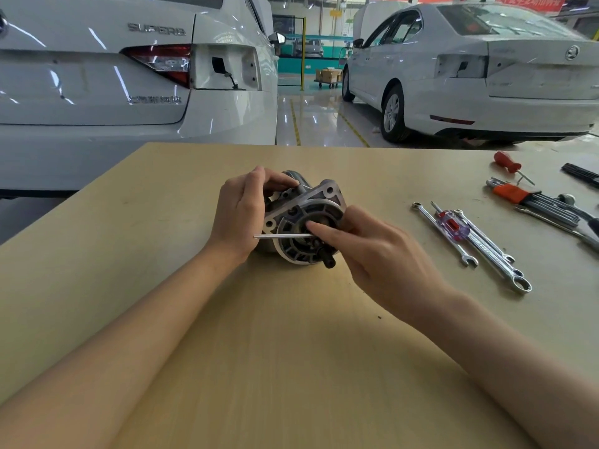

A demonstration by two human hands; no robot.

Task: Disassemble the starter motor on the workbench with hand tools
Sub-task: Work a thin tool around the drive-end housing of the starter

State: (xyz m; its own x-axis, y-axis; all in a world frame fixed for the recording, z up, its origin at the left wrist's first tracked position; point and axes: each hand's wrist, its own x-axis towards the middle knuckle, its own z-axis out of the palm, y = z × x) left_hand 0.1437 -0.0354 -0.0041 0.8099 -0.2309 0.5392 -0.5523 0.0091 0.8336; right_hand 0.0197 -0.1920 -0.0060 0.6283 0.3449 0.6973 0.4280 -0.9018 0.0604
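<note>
Left hand [241, 215] grips starter motor [304, 222]; right hand [372, 257] pinches probably hex key [282, 235].

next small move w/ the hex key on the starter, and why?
Probably turn the hex key to break a screw loose on the starter end face. The right hand pinches the key, whose long arm lies level across the face; the left hand grips the housing on the bench. Whether the tip is seated is hidden.
</note>
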